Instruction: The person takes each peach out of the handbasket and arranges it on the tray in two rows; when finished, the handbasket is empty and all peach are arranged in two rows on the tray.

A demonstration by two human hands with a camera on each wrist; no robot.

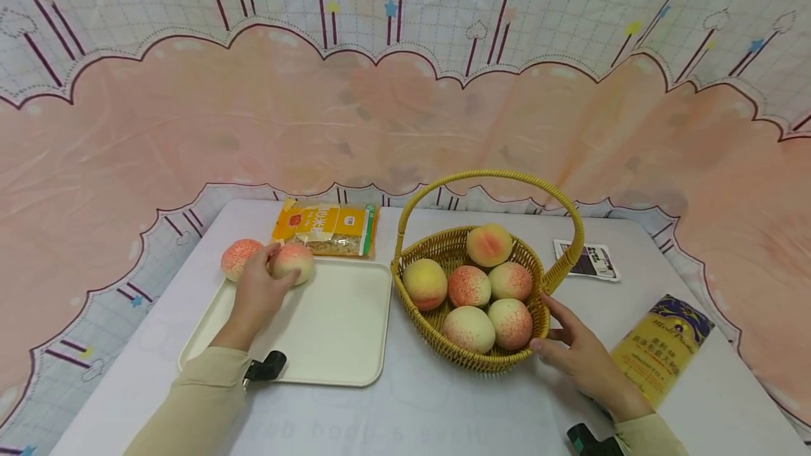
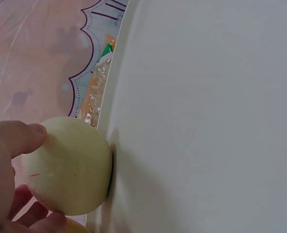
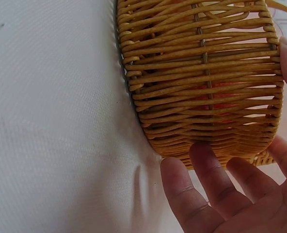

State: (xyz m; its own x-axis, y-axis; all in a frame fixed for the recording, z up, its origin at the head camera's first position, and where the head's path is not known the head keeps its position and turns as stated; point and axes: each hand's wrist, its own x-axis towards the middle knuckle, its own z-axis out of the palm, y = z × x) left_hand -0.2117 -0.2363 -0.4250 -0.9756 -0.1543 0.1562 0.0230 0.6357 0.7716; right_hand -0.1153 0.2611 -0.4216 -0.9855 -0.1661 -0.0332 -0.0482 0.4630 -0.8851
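Note:
My left hand [image 1: 260, 290] pinches a pale peach [image 1: 294, 264] between thumb and fingers at the far left edge of the cream tray [image 1: 342, 371]. The left wrist view shows this peach [image 2: 71, 167] close against the tray's rim. Another peach [image 1: 239, 259], speckled red, lies just left of that hand, beyond the tray's corner. A woven basket [image 1: 437, 336] with a tall arched handle stands right of the tray and holds several peaches. My right hand [image 1: 586, 354] touches its right end with thumb and fingers spread and fairly straight, as the wicker side [image 3: 206, 87] shows up close.
Behind the tray lies a yellow food packet [image 1: 329, 229]. A small black and white sachet [image 1: 589, 260] rests right of the basket handle. The yellow spaghetti bag [image 1: 662, 350] lies beyond my right hand. A patterned cloth hangs behind the white table [image 1: 405, 421].

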